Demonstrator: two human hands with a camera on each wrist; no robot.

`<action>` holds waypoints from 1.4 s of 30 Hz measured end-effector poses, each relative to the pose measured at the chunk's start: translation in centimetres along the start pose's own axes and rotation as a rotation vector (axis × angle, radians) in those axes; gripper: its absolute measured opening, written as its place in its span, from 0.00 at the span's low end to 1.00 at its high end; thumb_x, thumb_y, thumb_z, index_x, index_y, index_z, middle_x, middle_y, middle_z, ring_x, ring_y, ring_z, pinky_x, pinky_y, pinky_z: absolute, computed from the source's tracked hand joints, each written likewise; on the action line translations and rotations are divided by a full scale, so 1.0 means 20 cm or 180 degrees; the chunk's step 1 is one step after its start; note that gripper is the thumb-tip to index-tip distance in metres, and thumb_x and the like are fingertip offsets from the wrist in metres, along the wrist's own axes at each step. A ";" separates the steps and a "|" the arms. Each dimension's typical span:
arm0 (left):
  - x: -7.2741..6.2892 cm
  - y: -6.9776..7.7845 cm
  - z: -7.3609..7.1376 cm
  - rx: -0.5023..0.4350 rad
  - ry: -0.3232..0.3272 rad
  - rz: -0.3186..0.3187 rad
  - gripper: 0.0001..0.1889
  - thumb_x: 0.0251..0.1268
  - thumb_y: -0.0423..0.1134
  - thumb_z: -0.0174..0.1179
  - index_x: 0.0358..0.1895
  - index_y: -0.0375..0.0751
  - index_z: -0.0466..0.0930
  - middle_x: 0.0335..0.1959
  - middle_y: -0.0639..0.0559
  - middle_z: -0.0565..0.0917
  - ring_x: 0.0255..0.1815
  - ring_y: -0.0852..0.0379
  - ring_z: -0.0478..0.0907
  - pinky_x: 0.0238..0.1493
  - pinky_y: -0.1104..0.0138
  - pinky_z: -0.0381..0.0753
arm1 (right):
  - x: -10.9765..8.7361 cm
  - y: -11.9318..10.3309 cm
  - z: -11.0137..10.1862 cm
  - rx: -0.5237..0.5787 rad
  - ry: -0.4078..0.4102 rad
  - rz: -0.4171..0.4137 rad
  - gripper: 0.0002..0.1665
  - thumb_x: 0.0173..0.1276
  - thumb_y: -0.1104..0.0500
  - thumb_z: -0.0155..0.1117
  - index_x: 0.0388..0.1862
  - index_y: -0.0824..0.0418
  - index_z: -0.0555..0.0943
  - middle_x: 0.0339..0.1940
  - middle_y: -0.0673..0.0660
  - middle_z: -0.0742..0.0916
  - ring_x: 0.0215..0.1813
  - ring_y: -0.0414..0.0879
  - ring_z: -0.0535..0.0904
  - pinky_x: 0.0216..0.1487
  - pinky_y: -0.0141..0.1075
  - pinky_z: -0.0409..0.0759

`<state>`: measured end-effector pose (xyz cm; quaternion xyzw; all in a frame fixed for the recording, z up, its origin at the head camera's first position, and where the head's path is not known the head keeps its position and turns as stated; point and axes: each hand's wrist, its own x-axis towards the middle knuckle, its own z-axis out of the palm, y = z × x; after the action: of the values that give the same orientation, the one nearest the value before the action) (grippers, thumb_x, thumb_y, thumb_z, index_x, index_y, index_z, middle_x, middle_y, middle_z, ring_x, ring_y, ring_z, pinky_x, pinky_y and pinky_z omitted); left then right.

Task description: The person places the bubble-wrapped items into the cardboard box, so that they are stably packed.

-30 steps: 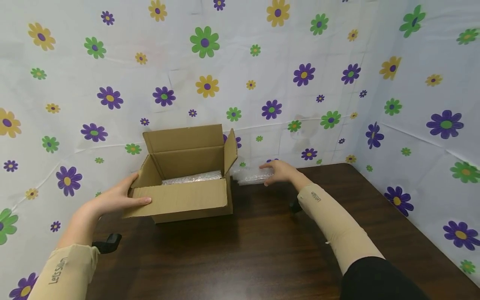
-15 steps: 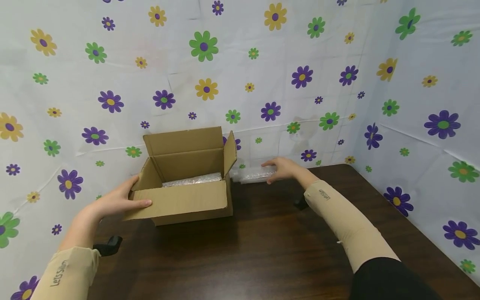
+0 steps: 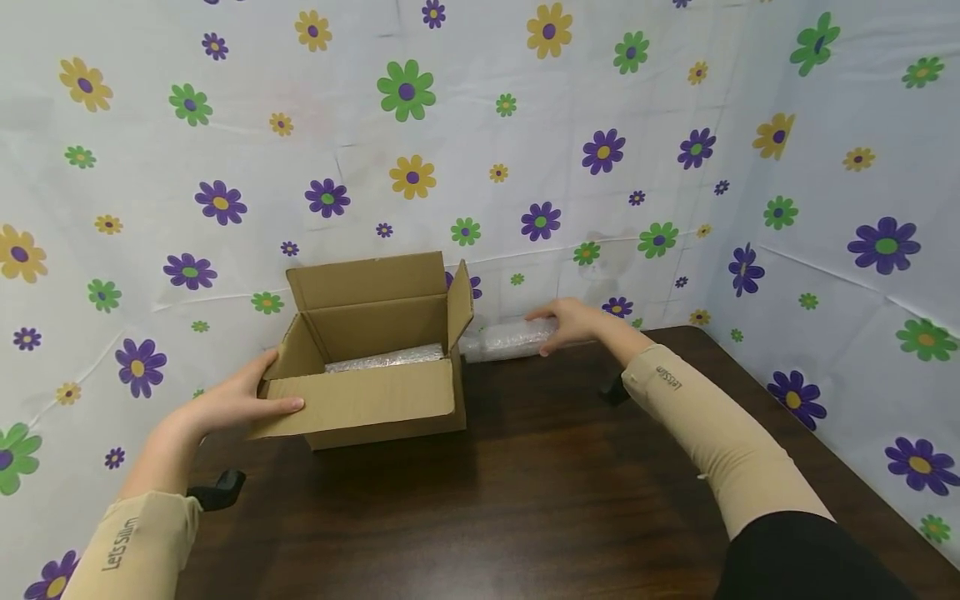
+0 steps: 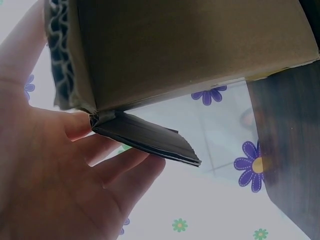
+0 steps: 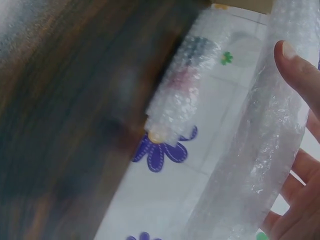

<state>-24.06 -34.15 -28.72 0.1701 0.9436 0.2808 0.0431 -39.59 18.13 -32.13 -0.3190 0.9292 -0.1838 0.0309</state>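
Observation:
My left hand (image 3: 228,404) holds the left end of an open cardboard box (image 3: 393,429), its thumb over the front flap (image 3: 367,398). From the left wrist, the fingers show behind a side flap (image 4: 145,137). Inside the box lies something in bubble wrap (image 3: 390,358), mostly hidden by the front flap. To the right of the box, my right hand (image 3: 573,323) grips the end of a long bubble-wrapped package (image 5: 260,130), thumb on one side and fingers on the other. Behind it in the right wrist view, a second bubble-wrapped piece (image 5: 182,82) lies at the table's back edge.
The dark wooden table (image 3: 525,492) spreads in front of the box and off to the right. A flowered sheet (image 3: 495,133) hangs close behind the box and along the right side. The box's right flap (image 3: 461,304) stands up beside the package.
The bubble-wrapped package has risen slightly and shifted a little rightward with my right hand. My left hand and the box have stayed in place.

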 end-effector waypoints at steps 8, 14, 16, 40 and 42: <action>-0.01 -0.01 0.00 -0.0014 0.0010 -0.0005 0.55 0.61 0.48 0.66 0.74 0.23 0.33 0.72 0.19 0.41 0.71 0.21 0.39 0.63 0.30 0.47 | -0.01 -0.03 -0.13 0.0065 0.0003 0.0091 0.43 0.54 0.52 0.77 0.68 0.59 0.73 0.65 0.66 0.76 0.66 0.61 0.70 0.63 0.55 0.70; -0.02 -0.01 0.00 -0.0001 0.0016 -0.0028 0.56 0.62 0.49 0.65 0.74 0.24 0.32 0.72 0.20 0.41 0.71 0.21 0.39 0.62 0.30 0.47 | 0.00 -0.03 -0.24 0.0072 0.0079 0.0293 0.44 0.54 0.49 0.77 0.69 0.59 0.72 0.65 0.69 0.75 0.66 0.63 0.69 0.62 0.57 0.70; -0.02 -0.01 0.00 0.0001 0.0025 -0.0026 0.56 0.62 0.49 0.65 0.74 0.24 0.33 0.72 0.19 0.41 0.71 0.21 0.39 0.62 0.30 0.47 | 0.01 -0.04 -0.28 0.0014 0.0119 0.0332 0.44 0.54 0.48 0.77 0.69 0.59 0.72 0.64 0.70 0.76 0.65 0.63 0.70 0.61 0.57 0.70; -0.02 0.02 0.01 0.0020 0.0021 -0.0021 0.56 0.61 0.49 0.65 0.74 0.23 0.33 0.72 0.18 0.41 0.70 0.20 0.39 0.62 0.29 0.47 | 0.01 -0.15 -0.56 0.0039 0.0237 0.0609 0.42 0.57 0.48 0.75 0.69 0.57 0.72 0.65 0.70 0.74 0.66 0.63 0.67 0.63 0.58 0.68; -0.02 0.02 0.01 0.0010 0.0017 -0.0025 0.56 0.62 0.49 0.65 0.74 0.23 0.33 0.72 0.19 0.41 0.70 0.20 0.39 0.62 0.29 0.47 | 0.02 -0.18 -0.58 0.0023 0.0252 0.0611 0.42 0.56 0.48 0.75 0.69 0.57 0.72 0.65 0.69 0.74 0.67 0.62 0.67 0.63 0.58 0.68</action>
<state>-23.50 -33.79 -28.68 0.1658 0.9448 0.2797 0.0414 -39.92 19.05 -20.01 -0.2209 0.9554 -0.1958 0.0128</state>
